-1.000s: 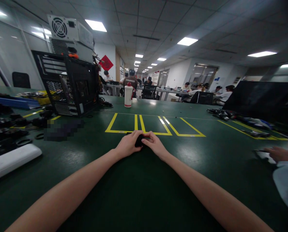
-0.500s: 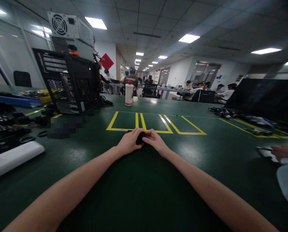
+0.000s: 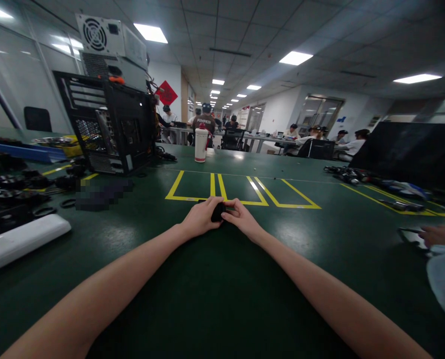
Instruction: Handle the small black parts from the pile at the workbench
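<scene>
Small black object (image 3: 218,213) at 3 o'clock of left hand (image 3: 203,217), fingers wrapped on it; right hand (image 3: 241,219) at its 3 o'clock, fingers bent, grip unclear. Left nearer; long axis hidden.

Counting stuff around one bottle (image 3: 201,146):
three yellow outlines (image 3: 222,187), two bare hands (image 3: 202,217) on its near side; one PC case (image 3: 127,117), two stacked silver boxes (image 3: 106,37) left of it.
</scene>
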Demonstrator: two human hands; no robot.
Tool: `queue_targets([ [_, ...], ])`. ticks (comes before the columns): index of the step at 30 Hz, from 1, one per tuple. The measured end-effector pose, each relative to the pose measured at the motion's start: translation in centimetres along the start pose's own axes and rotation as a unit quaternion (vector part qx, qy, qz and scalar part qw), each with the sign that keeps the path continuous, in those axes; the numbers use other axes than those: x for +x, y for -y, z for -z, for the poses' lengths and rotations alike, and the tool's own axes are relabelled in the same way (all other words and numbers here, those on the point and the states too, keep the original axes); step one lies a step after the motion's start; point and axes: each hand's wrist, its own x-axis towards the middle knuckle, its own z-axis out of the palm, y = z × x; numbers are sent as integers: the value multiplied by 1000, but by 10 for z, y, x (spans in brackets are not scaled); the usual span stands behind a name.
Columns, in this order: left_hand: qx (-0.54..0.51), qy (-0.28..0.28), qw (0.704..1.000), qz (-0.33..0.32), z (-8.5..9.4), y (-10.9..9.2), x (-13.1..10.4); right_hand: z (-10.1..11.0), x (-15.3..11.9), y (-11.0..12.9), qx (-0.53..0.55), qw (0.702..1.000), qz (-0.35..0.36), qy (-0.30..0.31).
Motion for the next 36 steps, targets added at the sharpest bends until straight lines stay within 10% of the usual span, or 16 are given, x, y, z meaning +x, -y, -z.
queue_targets([
  [36,6,3,1000,4,0,0,1,0,1,-9,-39,999,26,-27],
])
